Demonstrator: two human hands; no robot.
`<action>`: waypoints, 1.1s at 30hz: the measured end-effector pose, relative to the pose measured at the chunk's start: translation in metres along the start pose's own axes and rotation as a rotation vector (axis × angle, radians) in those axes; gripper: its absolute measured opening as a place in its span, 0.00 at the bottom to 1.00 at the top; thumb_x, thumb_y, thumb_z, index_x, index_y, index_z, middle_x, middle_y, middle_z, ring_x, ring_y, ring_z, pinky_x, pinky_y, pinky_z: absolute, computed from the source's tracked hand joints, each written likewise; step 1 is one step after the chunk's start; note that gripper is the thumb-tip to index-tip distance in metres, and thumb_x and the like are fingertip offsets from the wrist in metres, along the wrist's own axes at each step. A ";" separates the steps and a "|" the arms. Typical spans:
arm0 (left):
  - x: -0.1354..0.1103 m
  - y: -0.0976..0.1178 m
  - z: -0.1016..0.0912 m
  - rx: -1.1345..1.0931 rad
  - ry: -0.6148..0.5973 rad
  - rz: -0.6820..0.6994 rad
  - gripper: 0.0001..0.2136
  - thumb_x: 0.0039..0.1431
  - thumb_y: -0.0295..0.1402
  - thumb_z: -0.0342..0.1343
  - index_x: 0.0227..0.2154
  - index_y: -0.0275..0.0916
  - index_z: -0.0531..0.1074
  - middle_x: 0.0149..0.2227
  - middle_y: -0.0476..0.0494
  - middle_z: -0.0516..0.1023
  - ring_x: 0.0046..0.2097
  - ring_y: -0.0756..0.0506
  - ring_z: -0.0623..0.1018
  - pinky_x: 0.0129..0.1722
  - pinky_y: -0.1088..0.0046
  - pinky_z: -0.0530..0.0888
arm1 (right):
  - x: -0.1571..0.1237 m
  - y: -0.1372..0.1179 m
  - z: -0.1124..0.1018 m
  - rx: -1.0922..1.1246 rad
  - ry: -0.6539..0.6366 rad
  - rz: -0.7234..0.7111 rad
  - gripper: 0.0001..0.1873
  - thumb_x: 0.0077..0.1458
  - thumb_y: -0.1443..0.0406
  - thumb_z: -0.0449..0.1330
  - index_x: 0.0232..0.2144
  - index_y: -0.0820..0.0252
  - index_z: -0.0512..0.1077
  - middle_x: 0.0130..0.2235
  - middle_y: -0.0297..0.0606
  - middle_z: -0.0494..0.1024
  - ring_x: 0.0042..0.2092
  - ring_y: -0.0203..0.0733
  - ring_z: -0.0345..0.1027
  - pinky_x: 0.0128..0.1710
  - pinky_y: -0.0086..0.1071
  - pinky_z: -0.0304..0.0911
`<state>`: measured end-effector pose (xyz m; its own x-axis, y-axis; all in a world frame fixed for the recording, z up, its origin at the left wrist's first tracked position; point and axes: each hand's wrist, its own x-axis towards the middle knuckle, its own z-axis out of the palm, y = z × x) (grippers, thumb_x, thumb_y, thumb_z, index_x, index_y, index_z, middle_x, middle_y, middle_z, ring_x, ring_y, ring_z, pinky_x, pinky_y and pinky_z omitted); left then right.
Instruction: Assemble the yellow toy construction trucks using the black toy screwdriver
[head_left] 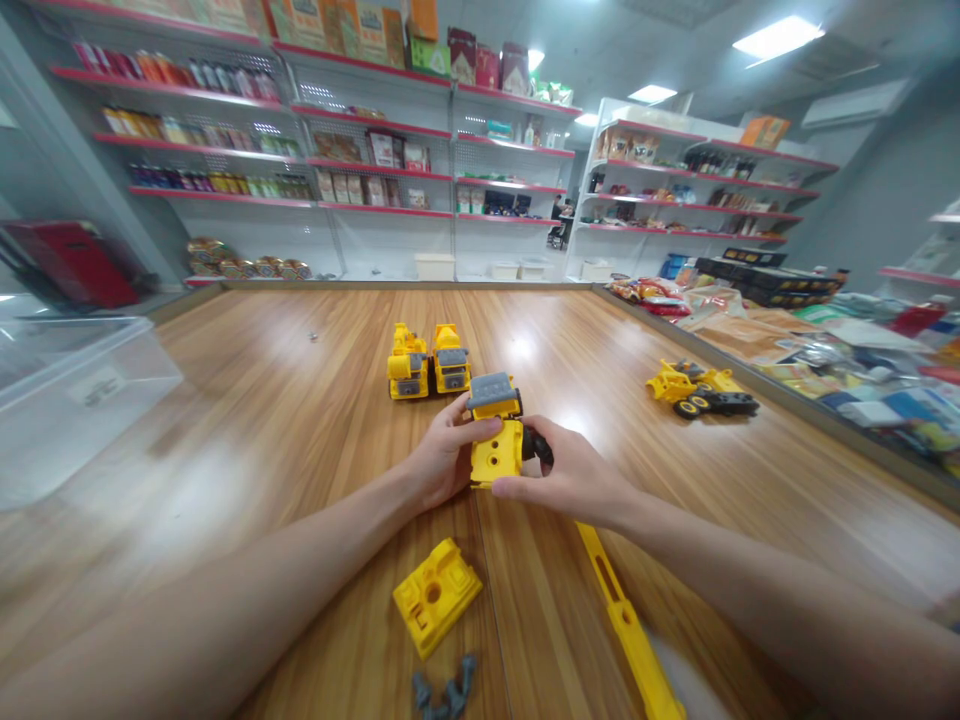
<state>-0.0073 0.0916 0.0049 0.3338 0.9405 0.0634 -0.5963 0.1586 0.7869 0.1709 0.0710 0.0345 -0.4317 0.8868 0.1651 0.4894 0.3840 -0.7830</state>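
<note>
Both my hands hold a yellow toy truck body [496, 436] with a grey top above the wooden table [300, 400]. My left hand [442, 455] grips its left side, thumb across the front. My right hand [566, 470] closes on its right side, where a black wheel [538, 445] shows between the fingers. Close to me lie a loose yellow block part [435, 595], a long yellow arm piece [626, 625] and several small grey screws [444, 690].
Two assembled yellow toy trucks [427, 362] stand side by side further back. Another yellow toy vehicle [701, 388] lies on the right. A clear plastic bin [67, 395] sits at the left edge. Packaged goods [825, 340] pile along the right; stocked shelves [300, 150] line the far wall.
</note>
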 end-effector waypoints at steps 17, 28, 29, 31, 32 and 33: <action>-0.001 -0.001 -0.001 0.061 -0.065 0.051 0.20 0.49 0.23 0.64 0.46 0.39 0.69 0.42 0.42 0.79 0.39 0.41 0.81 0.41 0.60 0.78 | -0.001 0.004 0.003 -0.077 0.013 -0.035 0.32 0.47 0.50 0.67 0.51 0.59 0.68 0.41 0.38 0.78 0.39 0.42 0.72 0.36 0.33 0.65; 0.002 -0.002 0.000 -0.009 0.022 -0.045 0.15 0.52 0.30 0.63 0.44 0.37 0.71 0.44 0.39 0.79 0.42 0.40 0.81 0.42 0.62 0.77 | -0.002 0.001 -0.001 -0.249 0.098 -0.039 0.29 0.48 0.46 0.63 0.47 0.56 0.72 0.31 0.34 0.78 0.30 0.39 0.70 0.29 0.30 0.60; 0.002 -0.002 0.000 -0.016 0.030 -0.021 0.16 0.52 0.29 0.64 0.44 0.37 0.71 0.43 0.40 0.79 0.42 0.40 0.80 0.43 0.62 0.77 | -0.002 0.000 0.000 -0.248 0.127 -0.035 0.28 0.49 0.47 0.64 0.48 0.56 0.71 0.32 0.34 0.78 0.30 0.39 0.70 0.29 0.30 0.61; 0.003 -0.002 0.000 -0.031 0.059 0.045 0.17 0.51 0.28 0.64 0.44 0.39 0.70 0.43 0.42 0.79 0.43 0.41 0.80 0.45 0.62 0.76 | -0.002 0.001 0.001 -0.243 0.195 -0.011 0.29 0.50 0.49 0.64 0.50 0.55 0.69 0.34 0.34 0.79 0.30 0.38 0.71 0.30 0.30 0.61; 0.004 -0.002 0.000 -0.038 0.073 0.076 0.18 0.51 0.27 0.64 0.44 0.40 0.70 0.43 0.43 0.78 0.44 0.41 0.80 0.45 0.61 0.76 | -0.002 0.001 0.002 -0.233 0.222 0.010 0.30 0.50 0.50 0.64 0.52 0.56 0.68 0.34 0.35 0.79 0.31 0.38 0.71 0.30 0.30 0.61; 0.004 -0.002 0.000 -0.044 0.084 0.101 0.18 0.50 0.27 0.64 0.44 0.40 0.69 0.43 0.44 0.78 0.44 0.42 0.80 0.46 0.61 0.76 | -0.002 0.003 0.002 -0.213 0.236 0.036 0.31 0.49 0.50 0.64 0.53 0.56 0.67 0.35 0.36 0.79 0.31 0.38 0.71 0.30 0.30 0.61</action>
<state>-0.0047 0.0951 0.0040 0.2095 0.9739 0.0876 -0.6560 0.0735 0.7512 0.1714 0.0696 0.0308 -0.2358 0.9263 0.2939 0.6592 0.3747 -0.6520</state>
